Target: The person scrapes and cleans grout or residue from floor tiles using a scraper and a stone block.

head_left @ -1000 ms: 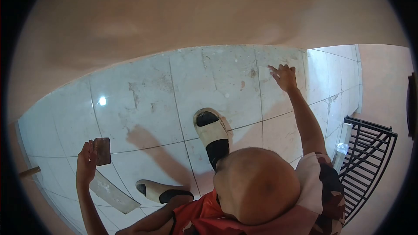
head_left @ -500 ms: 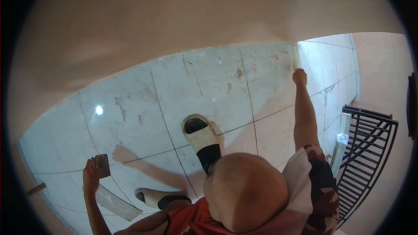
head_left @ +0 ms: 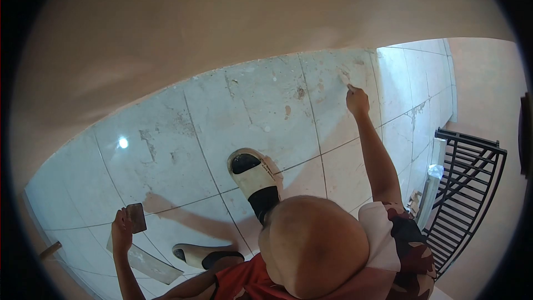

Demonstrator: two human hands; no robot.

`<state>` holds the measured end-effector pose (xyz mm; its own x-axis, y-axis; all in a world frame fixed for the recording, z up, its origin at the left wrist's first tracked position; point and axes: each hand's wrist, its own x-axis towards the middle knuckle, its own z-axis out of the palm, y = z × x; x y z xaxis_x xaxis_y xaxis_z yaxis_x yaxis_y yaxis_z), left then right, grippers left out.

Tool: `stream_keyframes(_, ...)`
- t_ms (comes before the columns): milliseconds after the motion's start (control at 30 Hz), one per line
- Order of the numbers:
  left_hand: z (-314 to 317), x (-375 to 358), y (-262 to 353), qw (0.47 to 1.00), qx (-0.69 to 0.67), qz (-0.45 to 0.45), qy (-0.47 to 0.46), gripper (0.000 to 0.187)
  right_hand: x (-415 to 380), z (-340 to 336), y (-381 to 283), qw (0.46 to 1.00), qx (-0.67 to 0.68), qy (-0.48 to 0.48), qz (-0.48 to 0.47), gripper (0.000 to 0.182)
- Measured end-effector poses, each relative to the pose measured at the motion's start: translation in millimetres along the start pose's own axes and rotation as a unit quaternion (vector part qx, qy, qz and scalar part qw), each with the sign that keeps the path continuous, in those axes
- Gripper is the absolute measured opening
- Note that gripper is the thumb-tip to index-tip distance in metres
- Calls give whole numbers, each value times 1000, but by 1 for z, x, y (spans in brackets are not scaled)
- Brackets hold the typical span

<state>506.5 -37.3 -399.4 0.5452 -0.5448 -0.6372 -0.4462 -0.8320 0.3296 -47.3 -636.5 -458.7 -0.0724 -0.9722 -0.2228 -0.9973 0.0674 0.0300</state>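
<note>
My left hand [head_left: 122, 230] is closed on a small, flat, dark rectangular block [head_left: 136, 218] above the tiled floor [head_left: 261, 94]. A long pale flat board [head_left: 147, 264] lies on the floor just below that hand. My right hand [head_left: 357, 100] is closed around the handle of a small tool [head_left: 346, 78] whose thin tip is near the floor by the wall. The tool's blade is too small to make out clearly. Brown smears and scuffs mark the tiles around it.
A beige wall [head_left: 222, 16] runs along the far side. My sandalled feet [head_left: 252, 175] are on the tiles. A black metal grille [head_left: 466, 189] leans at the right, beside a pale bar [head_left: 433, 189]. A brown piece [head_left: 51, 250] shows at the far left.
My right hand has moved left along the wall, and the tool tip now shows. My left hand has shifted slightly right and down with the block.
</note>
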Motion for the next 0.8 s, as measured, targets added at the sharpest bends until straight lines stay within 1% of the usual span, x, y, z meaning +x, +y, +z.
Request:
stream_keyframes(67,0,5,2,1000,-1,9,13,16,27,8,5,998,55,31,26,38)
stream_keyframes(100,0,4,3,1000,-5,14,23,16,39,9,7,998,56,31,25,38)
stream_keyframes(133,-2,3,6,1000,-6,13,24,16,51,7,7,996,60,33,60,39)
stream_keyframes(167,-6,4,12,1000,-22,-4,6,16,62,8,9,993,64,35,96,39)
stream_keyframes(200,-8,7,16,999,-39,-18,-10,16,69,15,8,992,54,41,103,38)
stream_keyframes(233,-6,9,15,999,-41,-16,-7,16,65,20,0,992,56,45,101,38)
stream_keyframes(300,1,8,11,999,-29,14,18,16,41,39,-18,997,61,15,49,36)
stream_keyframes(333,1,6,13,999,-30,13,15,16,39,77,1,997,7,13,-79,35)
stream_keyframes(367,1,6,18,1000,-26,1,-4,16,39,112,19,977,-46,12,-208,34)
stream_keyframes(400,2,6,21,999,-22,-11,-23,16,2,79,10,977,-48,13,-209,34)
stream_keyframes(433,5,7,18,999,-22,-12,-23,16,-30,43,-13,981,-6,-44,-187,33)
stream_keyframes(467,11,6,11,999,-31,16,-6,15,-52,3,-38,980,37,-102,-164,32)
stream_keyframes(500,13,3,6,998,-41,43,12,15,-32,3,-22,981,50,-92,-165,33)
stream_keyframes(533,10,1,8,998,-40,40,12,15,3,12,5,973,52,-42,-219,36)
stream_keyframes(567,5,3,15,999,-26,18,3,15,19,-6,-2,993,19,-7,-115,37)
stream_keyframes(600,2,5,20,1000,-13,-3,-7,15,41,-12,3,997,40,39,-56,38)
stream_keyframes(633,1,6,19,1000,-11,1,-6,15,62,-14,8,998,44,47,11,38)
stream_keyframes(667,1,7,16,1000,-6,9,2,15,97,4,28,997,51,43,48,38)
stream_keyframes(700,2,7,11,1000,-4,15,13,15,101,12,30,996,55,46,46,38)
stream_keyframes(767,10,6,3,999,-16,31,33,15,111,6,9,990,30,39,130,35)
stream_keyframes(800,8,4,-4,998,-16,50,35,16,108,15,1,992,36,16,119,33)
